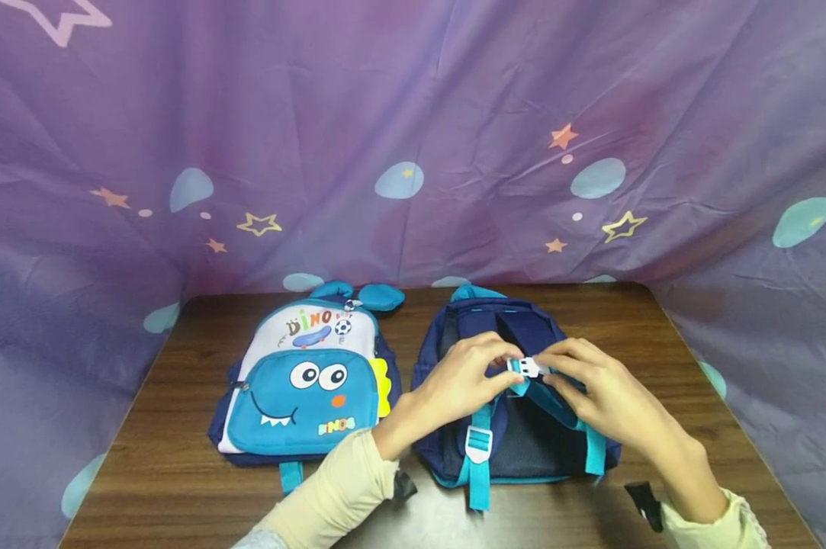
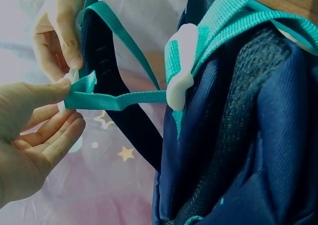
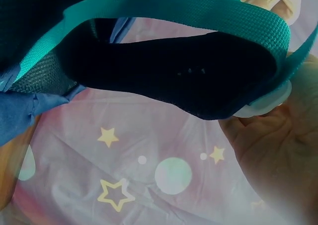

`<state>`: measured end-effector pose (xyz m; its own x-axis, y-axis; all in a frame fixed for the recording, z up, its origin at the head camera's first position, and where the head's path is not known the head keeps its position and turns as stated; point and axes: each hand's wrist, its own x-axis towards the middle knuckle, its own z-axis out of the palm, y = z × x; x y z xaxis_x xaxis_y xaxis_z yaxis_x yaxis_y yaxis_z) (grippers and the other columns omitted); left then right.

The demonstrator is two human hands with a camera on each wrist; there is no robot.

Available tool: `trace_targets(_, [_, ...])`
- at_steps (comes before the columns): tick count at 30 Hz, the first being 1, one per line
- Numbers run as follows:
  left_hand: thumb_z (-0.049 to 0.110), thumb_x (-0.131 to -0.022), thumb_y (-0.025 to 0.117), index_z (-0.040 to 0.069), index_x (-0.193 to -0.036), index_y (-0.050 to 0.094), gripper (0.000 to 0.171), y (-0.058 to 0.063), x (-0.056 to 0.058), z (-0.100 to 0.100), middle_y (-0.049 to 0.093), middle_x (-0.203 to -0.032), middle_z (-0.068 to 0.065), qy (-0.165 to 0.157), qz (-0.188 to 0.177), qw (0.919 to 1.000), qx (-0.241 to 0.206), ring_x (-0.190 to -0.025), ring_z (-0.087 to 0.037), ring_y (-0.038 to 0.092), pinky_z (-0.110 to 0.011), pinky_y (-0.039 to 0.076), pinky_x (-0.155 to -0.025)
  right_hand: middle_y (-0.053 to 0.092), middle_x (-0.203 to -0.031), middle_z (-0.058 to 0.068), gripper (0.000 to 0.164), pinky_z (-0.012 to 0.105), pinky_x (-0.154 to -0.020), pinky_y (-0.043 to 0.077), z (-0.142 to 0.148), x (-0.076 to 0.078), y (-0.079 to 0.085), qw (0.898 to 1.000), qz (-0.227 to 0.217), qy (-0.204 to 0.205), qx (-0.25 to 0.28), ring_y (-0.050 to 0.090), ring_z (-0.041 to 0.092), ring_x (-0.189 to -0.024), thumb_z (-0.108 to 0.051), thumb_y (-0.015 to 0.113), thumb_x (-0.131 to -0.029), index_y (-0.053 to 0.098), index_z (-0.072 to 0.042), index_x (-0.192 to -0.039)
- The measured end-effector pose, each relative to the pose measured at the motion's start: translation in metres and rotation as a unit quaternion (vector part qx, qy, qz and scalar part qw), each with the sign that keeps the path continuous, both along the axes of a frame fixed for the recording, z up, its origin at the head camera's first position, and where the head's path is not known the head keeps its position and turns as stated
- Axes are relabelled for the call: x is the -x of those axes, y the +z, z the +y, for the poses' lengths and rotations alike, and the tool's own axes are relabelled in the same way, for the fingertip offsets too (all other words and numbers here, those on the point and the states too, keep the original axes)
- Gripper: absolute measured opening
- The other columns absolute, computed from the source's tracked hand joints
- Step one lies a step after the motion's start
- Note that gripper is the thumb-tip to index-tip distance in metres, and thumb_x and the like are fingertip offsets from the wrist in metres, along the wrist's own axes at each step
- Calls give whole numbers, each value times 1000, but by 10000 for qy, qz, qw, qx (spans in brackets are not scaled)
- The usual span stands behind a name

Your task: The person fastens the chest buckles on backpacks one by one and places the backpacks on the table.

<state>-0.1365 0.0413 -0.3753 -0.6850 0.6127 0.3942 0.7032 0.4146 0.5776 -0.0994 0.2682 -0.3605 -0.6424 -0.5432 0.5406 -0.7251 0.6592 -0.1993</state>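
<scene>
A dark blue backpack (image 1: 522,438) lies with its straps upward on the table. Over it, my left hand (image 1: 464,377) pinches one half of a white side-release buckle (image 1: 528,367) between thumb and fingers. From the other side my right hand (image 1: 608,385) pinches the other half, and the two halves meet between the hands. In the left wrist view, teal webbing (image 2: 119,101) runs from the left fingers to a white strap adjuster (image 2: 181,68). A dark padded shoulder strap (image 3: 174,73) ends near my right hand in the right wrist view, beside another white plastic piece (image 3: 266,103).
To the left lies a second backpack (image 1: 303,408), its blue and white dinosaur front facing up. Both bags rest on a brown wooden table (image 1: 172,427). A purple curtain (image 1: 316,114) with stars hangs behind and along the sides.
</scene>
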Motion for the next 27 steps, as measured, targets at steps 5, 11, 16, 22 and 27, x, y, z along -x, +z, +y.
trace_targets(5, [27,-91,73,12,-114,72,27,0,1,2,66,-96,3,-19,54,9999,121,-87,-5,62,-7,44,-73,66,-104,-2,43,12,-77,44,3,1,0,9999,17,124,18,60,7,-89,9,81,-68,75,-6,-108])
trace_targets(11, [26,-90,74,12,-113,73,26,-2,2,3,68,-95,3,-38,-57,9999,128,-86,-5,63,-7,44,-72,67,-103,-2,43,11,-76,44,5,3,-4,9993,-80,315,158,60,7,-88,10,81,-68,76,-4,-108])
trace_targets(16, [26,-89,75,12,-112,74,26,-5,3,4,69,-94,4,-15,29,10000,64,-85,-3,63,-6,44,-72,68,-103,0,45,10,-77,44,6,5,-7,9986,-92,458,261,61,8,-87,13,80,-66,76,-2,-108])
trace_targets(22, [22,-89,76,10,-112,75,27,-16,1,9,70,-95,1,-27,-32,9999,-135,-85,-6,65,-8,47,-73,69,-101,1,41,7,-76,44,5,4,-15,9985,-245,440,232,63,9,-87,11,81,-67,76,-1,-107])
trace_targets(27, [24,-90,74,12,-116,73,28,-23,-2,10,69,-98,2,-24,-31,9999,147,-87,-6,65,-7,45,-73,68,-101,-2,36,15,-76,50,3,0,-23,9989,-461,100,24,64,11,-88,7,82,-71,75,-4,-104])
